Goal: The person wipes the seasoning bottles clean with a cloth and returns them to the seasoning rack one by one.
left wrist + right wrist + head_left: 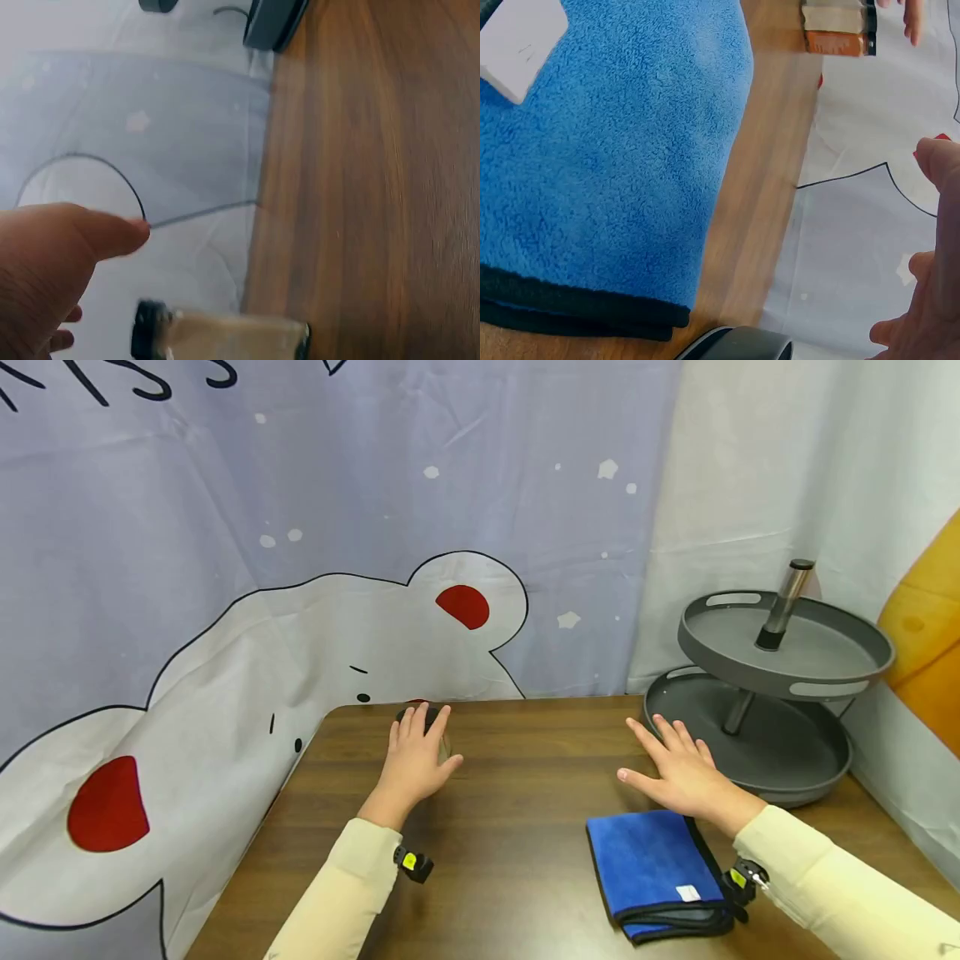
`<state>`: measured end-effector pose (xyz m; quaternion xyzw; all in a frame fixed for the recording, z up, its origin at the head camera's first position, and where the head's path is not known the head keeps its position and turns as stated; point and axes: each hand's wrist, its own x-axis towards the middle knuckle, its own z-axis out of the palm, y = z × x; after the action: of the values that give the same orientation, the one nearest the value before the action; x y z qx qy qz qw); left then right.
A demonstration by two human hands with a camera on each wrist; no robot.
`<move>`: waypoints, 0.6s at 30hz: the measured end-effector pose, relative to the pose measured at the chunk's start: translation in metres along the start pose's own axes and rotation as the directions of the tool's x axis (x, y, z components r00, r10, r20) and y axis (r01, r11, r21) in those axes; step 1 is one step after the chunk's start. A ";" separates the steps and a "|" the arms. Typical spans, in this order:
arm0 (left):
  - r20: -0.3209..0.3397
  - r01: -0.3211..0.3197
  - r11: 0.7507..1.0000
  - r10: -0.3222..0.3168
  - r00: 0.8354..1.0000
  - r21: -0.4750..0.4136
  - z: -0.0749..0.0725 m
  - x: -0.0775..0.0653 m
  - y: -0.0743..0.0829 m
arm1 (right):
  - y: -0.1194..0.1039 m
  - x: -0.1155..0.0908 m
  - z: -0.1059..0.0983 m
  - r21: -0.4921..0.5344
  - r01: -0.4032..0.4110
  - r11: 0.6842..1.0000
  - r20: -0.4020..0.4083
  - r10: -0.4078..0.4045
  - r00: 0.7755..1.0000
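Note:
My left hand (411, 762) is stretched out toward the table's back edge, fingers spread, overlapping a small dark-lidded jar (445, 748) in the head view. The left wrist view has that jar (232, 337) at its bottom edge, beige inside, with the left thumb (112, 234) apart from it. An orange band shows on the jar (835, 31) in the right wrist view. Over the table on the right, my right hand (678, 774) reaches forward with its fingers spread and nothing held. Below its wrist lies a folded blue cloth (651, 864) with dark edging and a white tag.
A grey two-tier round tray stand (806, 777) with a metal post stands at the back right, just beyond the right hand. The wooden table (495, 860) meets a printed curtain (375, 527) along its back and left edges.

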<state>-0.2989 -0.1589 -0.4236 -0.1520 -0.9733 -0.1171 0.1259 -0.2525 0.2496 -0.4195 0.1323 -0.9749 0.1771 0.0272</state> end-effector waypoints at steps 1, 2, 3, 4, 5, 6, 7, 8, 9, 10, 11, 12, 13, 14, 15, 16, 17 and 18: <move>-0.023 0.000 1.000 0.000 1.000 -0.001 0.001 0.002 -0.004 | 0.000 0.000 0.000 -0.002 0.000 1.000 0.003 0.000 1.000; -0.036 0.002 1.000 -0.002 0.999 0.002 0.003 0.003 -0.008 | 0.001 0.000 -0.001 -0.002 0.001 1.000 0.005 -0.001 1.000; -0.045 0.003 1.000 -0.003 0.999 0.010 0.004 0.005 -0.011 | 0.001 0.000 -0.001 -0.005 0.001 1.000 0.010 -0.001 1.000; -0.050 0.006 1.000 -0.005 0.999 0.016 0.006 0.006 -0.015 | 0.002 -0.001 -0.001 -0.006 0.003 1.000 0.014 -0.003 1.000; -0.053 0.010 1.000 -0.009 0.999 0.012 0.008 0.007 -0.018 | 0.002 -0.001 -0.002 -0.005 0.004 1.000 0.017 -0.003 1.000; -0.057 0.012 1.000 -0.012 0.998 0.008 0.010 0.008 -0.021 | 0.003 -0.002 -0.002 -0.004 0.003 1.000 0.018 -0.003 1.000; -0.058 0.017 1.000 -0.017 0.998 0.002 0.011 0.008 -0.024 | 0.004 -0.002 -0.002 -0.004 0.003 1.000 0.019 -0.003 1.000; -0.060 0.024 1.000 -0.024 0.998 -0.012 0.013 0.008 -0.026 | 0.004 -0.003 -0.002 -0.002 0.001 1.000 0.020 -0.001 1.000; -0.062 0.034 0.999 -0.036 0.997 -0.029 0.014 0.008 -0.029 | 0.005 -0.003 -0.002 0.000 -0.001 1.000 0.023 0.001 1.000; -0.063 0.046 0.997 -0.050 0.997 -0.054 0.016 0.008 -0.032 | 0.006 -0.004 -0.001 0.002 -0.003 1.000 0.024 0.003 1.000; -0.064 0.058 0.995 -0.064 0.996 -0.084 0.017 0.007 -0.034 | 0.008 -0.004 -0.001 0.003 -0.003 1.000 0.027 0.003 1.000; -0.064 0.070 0.991 -0.078 0.995 -0.116 0.018 0.007 -0.037 | 0.009 -0.005 0.000 0.004 -0.005 1.000 0.031 0.004 1.000; -0.064 0.085 0.985 -0.096 0.993 -0.152 0.019 0.006 -0.040 | 0.010 -0.005 0.001 0.006 -0.005 1.000 0.035 0.005 0.999; -0.064 0.100 0.977 -0.113 0.992 -0.190 0.021 0.005 -0.043 | 0.011 -0.006 0.001 0.006 -0.007 1.000 0.039 0.007 0.999; -0.059 0.116 0.967 -0.133 0.989 -0.228 0.022 0.003 -0.046 | 0.013 -0.007 0.002 0.008 -0.007 1.000 0.041 0.007 0.999; -0.055 0.130 0.956 -0.149 0.987 -0.262 0.024 0.002 -0.048 | 0.014 -0.007 0.002 0.006 -0.009 1.000 0.044 0.009 0.999; -0.052 0.146 0.946 -0.168 0.984 -0.291 0.026 0.001 -0.051 | 0.015 -0.008 0.003 0.006 -0.011 1.000 0.045 0.011 0.999; -0.051 0.160 0.935 -0.185 0.981 -0.315 0.028 0.000 -0.054 | 0.016 -0.008 0.003 0.005 -0.012 1.000 0.045 0.012 0.999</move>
<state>-0.3221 -0.2012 -0.4600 -0.0791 -0.9466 -0.2850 0.1285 -0.2492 0.2654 -0.4287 0.1305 -0.9755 0.1770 0.0039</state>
